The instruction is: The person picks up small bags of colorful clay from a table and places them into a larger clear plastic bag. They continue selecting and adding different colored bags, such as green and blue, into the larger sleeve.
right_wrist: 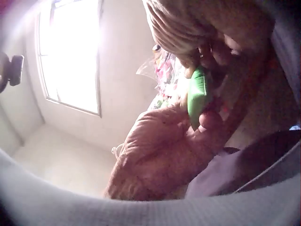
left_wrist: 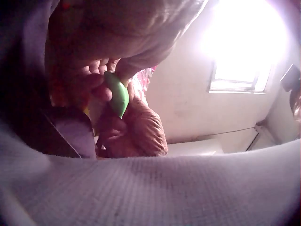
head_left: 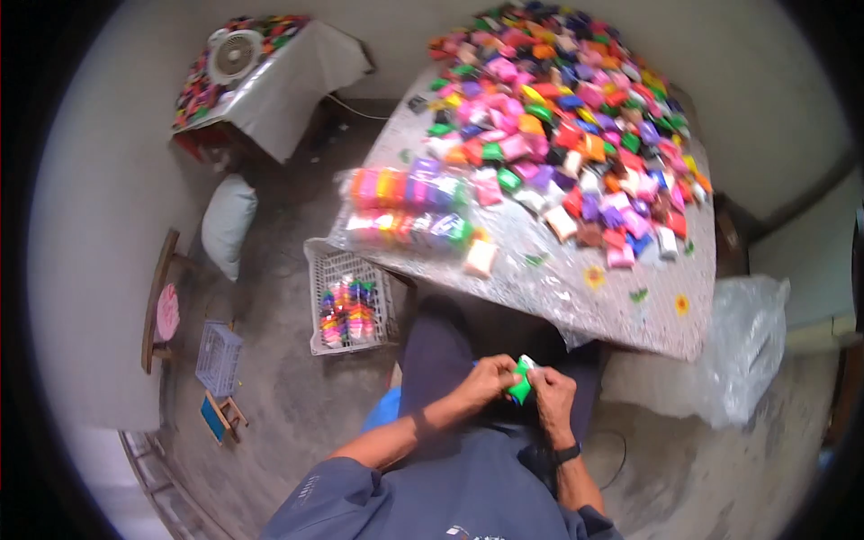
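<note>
Over the lap [head_left: 438, 353], hands [head_left: 487, 379] together, pinching green packet [head_left: 520, 387]

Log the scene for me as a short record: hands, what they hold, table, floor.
Left hand: pinches one end of the green packet
Right hand: pinches the same packet's other end
Held packet: above the lap, off the table
Table, far and right: loose heap of multicoloured packets
Table, left: clear plastic bags of packets; cream packet near the edge
Floor, left of table: white crate holding more packets
Side table, far left: white fan among packets
</note>
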`<action>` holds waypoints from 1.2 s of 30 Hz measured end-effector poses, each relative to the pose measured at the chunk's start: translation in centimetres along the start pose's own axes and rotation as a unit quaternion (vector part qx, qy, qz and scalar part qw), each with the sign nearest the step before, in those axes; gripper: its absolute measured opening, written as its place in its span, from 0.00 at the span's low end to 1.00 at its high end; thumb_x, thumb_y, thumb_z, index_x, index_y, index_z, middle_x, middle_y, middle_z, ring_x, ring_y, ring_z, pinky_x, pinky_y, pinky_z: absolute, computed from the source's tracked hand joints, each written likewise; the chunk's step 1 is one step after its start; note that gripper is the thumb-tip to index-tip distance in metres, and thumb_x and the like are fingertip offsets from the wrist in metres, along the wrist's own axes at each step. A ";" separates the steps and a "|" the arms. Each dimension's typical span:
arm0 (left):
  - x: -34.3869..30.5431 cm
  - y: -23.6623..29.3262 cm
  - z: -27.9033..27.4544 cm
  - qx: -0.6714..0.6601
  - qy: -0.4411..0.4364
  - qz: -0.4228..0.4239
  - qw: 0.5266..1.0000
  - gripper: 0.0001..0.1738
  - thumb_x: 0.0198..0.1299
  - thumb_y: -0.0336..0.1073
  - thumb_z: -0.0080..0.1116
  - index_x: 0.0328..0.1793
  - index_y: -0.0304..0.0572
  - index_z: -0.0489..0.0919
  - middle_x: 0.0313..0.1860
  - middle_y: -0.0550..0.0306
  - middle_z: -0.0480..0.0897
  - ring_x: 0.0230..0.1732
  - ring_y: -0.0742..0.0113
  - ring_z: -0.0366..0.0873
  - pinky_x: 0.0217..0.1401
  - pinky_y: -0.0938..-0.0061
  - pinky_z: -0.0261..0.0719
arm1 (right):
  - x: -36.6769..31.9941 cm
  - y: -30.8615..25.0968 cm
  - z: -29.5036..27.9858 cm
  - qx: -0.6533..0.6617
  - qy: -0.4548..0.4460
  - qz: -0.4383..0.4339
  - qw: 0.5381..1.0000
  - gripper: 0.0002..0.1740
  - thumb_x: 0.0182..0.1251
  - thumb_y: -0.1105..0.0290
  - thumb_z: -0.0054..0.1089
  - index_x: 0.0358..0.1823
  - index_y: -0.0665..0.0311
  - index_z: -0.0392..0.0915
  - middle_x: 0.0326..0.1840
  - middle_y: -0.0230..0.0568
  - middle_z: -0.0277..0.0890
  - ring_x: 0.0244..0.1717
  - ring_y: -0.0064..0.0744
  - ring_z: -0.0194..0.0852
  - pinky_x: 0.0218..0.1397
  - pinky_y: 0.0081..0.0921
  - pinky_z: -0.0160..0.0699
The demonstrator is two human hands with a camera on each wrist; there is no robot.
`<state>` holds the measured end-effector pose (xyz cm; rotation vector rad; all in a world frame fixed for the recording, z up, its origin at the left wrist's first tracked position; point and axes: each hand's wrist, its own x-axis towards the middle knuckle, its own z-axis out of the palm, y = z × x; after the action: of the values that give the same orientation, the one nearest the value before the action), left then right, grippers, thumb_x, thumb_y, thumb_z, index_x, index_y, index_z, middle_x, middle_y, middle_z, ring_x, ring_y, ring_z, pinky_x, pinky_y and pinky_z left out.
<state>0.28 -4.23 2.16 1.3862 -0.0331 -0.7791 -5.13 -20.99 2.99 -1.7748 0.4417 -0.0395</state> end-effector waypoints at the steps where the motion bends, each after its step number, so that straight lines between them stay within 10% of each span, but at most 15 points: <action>1: -0.3 1.2 0.2 0.003 0.004 0.005 1.000 0.06 0.68 0.34 0.62 0.43 0.38 0.80 0.31 0.62 0.82 0.29 0.76 0.78 0.33 0.80 0.77 | 0.0 -1.0 -0.3 0.030 -0.014 0.016 0.999 0.13 0.68 0.67 0.67 0.40 0.73 0.87 0.27 0.35 0.82 0.31 0.16 0.73 0.35 0.23 0.74; 11: -0.1 2.6 1.0 -0.078 0.041 -0.018 0.996 0.09 0.65 0.33 0.67 0.47 0.37 0.84 0.35 0.65 0.84 0.35 0.80 0.77 0.41 0.82 0.73 | -0.5 -1.5 0.1 0.252 -0.073 0.067 0.963 0.14 0.69 0.68 0.70 0.50 0.71 0.86 0.39 0.26 0.83 0.38 0.11 0.73 0.42 0.16 0.74; 36: 0.6 2.2 1.2 -0.123 0.130 0.006 0.984 0.10 0.68 0.37 0.67 0.45 0.38 0.83 0.33 0.68 0.82 0.30 0.83 0.71 0.34 0.85 0.66 | -0.4 -1.4 -0.1 0.173 -0.091 0.108 0.975 0.13 0.67 0.68 0.71 0.43 0.74 0.88 0.35 0.32 0.86 0.37 0.15 0.76 0.42 0.19 0.77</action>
<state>1.26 -5.66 4.14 1.2390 0.2509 -0.5657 -5.18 -20.69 4.43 -1.3660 0.4619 0.1874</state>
